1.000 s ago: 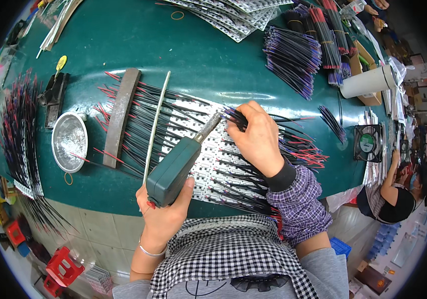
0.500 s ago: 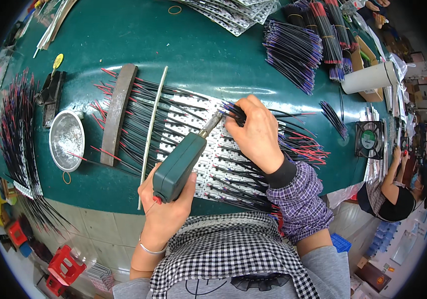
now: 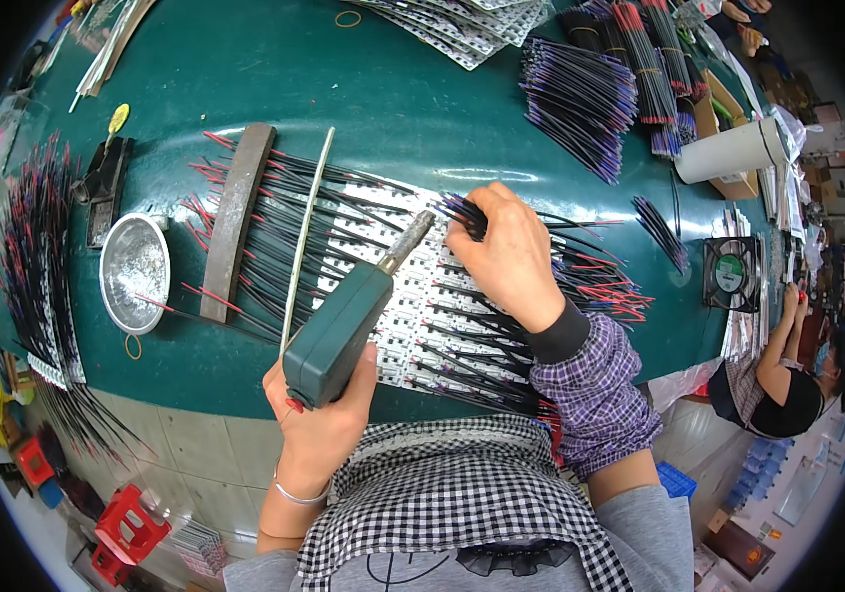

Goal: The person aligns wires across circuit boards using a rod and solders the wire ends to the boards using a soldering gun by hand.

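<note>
- Left hand (image 3: 324, 426): clamped round the casing of a green soldering gun (image 3: 336, 331), above white circuit boards (image 3: 414, 281) on the tabletop (image 3: 422, 109); the metal tip (image 3: 410, 240) points toward the other hand.
- Right hand (image 3: 513, 259): fingers closed on a bunch of black wires (image 3: 462, 211) near the boards' far edge.
- Handling (judged by look): the gun seems rigid and moderately heavy, best gripped by its casing, clear of the tip; the wires appear light and flexible, best pinched near their ends.
- Compared with the preceding frame: the tip has drawn slightly back from the wire ends; the right hand keeps nearly its former position.
</note>
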Motion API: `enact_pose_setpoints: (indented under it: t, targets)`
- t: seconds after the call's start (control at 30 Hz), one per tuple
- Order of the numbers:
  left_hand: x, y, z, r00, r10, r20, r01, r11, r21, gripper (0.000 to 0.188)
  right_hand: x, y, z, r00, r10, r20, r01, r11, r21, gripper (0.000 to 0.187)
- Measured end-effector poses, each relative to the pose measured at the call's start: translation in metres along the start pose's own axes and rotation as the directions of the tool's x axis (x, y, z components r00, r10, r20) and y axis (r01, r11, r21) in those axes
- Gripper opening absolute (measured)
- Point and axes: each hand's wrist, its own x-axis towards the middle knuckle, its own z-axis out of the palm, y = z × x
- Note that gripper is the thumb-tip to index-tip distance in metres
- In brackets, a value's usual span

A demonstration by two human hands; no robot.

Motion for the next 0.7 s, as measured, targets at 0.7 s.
enact_pose_setpoints:
  t: [0.7]
  targets:
    - [0.003,0.003,0.005,0.99,-0.109,0.09,0.113,0.993,-0.045,0.01,0.026,0.006,-0.014,0.976,-0.013,0.217,-0.011,0.994,0.108,0.018]
